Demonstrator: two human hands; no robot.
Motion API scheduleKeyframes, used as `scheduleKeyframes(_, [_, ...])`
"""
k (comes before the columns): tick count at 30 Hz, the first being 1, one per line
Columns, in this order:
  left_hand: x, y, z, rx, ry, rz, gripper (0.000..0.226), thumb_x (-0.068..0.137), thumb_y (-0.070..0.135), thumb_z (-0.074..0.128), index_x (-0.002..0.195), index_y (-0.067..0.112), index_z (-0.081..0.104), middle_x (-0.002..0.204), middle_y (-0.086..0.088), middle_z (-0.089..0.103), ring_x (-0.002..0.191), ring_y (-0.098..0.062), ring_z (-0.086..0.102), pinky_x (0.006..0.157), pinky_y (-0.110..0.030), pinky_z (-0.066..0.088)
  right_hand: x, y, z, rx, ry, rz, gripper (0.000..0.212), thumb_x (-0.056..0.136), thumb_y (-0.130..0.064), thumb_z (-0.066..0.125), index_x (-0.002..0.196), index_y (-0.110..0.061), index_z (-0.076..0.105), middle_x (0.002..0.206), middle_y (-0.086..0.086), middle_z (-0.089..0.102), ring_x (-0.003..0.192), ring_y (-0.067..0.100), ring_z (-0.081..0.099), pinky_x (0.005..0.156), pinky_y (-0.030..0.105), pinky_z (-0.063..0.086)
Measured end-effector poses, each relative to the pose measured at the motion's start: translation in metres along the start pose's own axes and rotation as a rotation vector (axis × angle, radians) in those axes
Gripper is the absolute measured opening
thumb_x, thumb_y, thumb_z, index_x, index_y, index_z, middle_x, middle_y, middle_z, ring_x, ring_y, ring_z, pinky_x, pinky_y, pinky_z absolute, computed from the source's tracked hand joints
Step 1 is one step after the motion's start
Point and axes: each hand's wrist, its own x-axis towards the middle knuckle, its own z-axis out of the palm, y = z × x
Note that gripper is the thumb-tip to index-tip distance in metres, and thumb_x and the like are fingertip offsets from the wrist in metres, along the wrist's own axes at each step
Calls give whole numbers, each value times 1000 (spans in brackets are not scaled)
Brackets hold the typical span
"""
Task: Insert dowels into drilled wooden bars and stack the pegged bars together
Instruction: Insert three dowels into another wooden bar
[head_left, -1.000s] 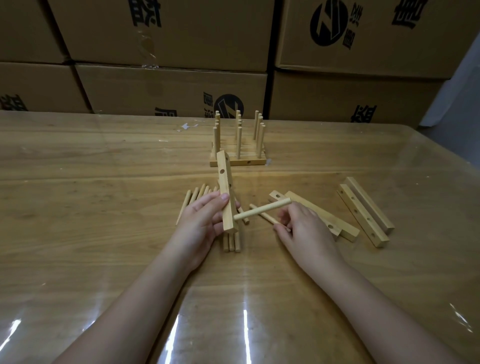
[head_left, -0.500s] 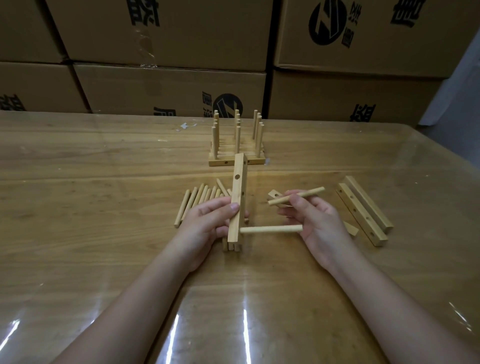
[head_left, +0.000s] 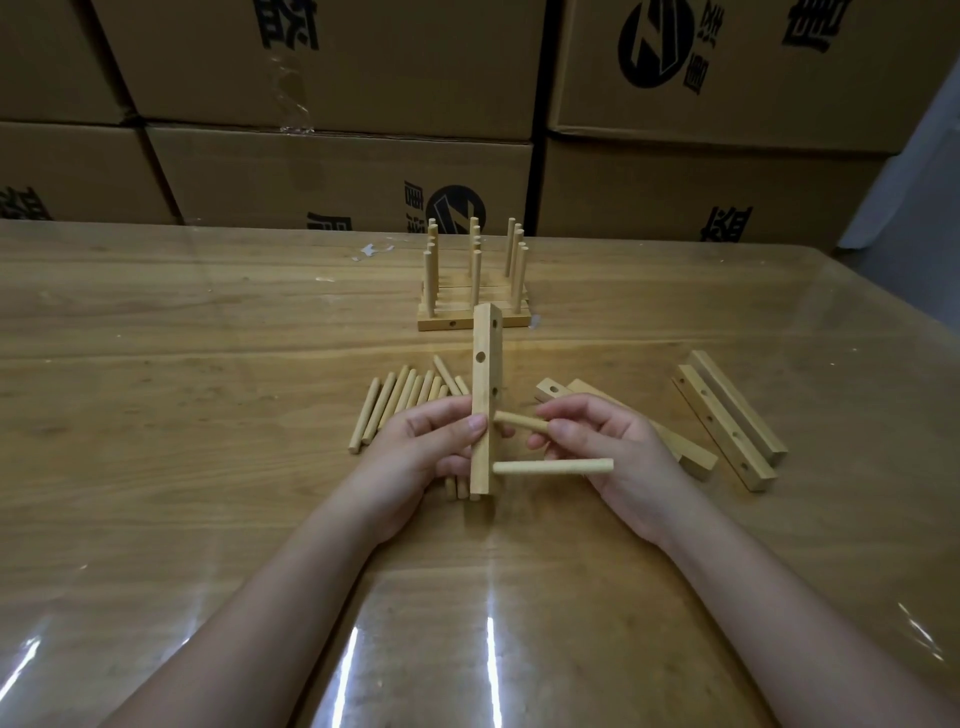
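My left hand (head_left: 423, 452) grips a drilled wooden bar (head_left: 485, 374) that stands upright on the table. One dowel (head_left: 553, 467) sticks out sideways to the right from the bar's lowest hole. My right hand (head_left: 605, 447) pinches a second dowel (head_left: 521, 421), whose tip meets the bar at the hole just above. Two more holes higher on the bar are empty. Loose dowels (head_left: 400, 400) lie in a row behind my left hand. The stack of pegged bars (head_left: 475, 291) stands farther back.
Two drilled bars (head_left: 730, 421) lie side by side to the right, and another bar (head_left: 670, 441) lies partly hidden behind my right hand. Cardboard boxes (head_left: 337, 171) wall off the table's far edge. The table (head_left: 156, 415) has a glossy clear cover.
My right hand has brought the second dowel left and down until its tip meets the bar. The first dowel stays seated in the lowest hole. The bar stands a bit straighter.
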Motion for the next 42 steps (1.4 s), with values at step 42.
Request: scheduleKeyframes(42, [4, -7, 0, 91, 12, 36, 50, 67, 22, 72, 114, 29, 58, 79, 3, 70, 88, -19, 70, 60, -21, 53, -3, -1, -2, -704, 198, -419, 16, 80, -12, 69, 91, -23, 71, 83, -7, 63, 81, 0, 58, 74, 10, 43])
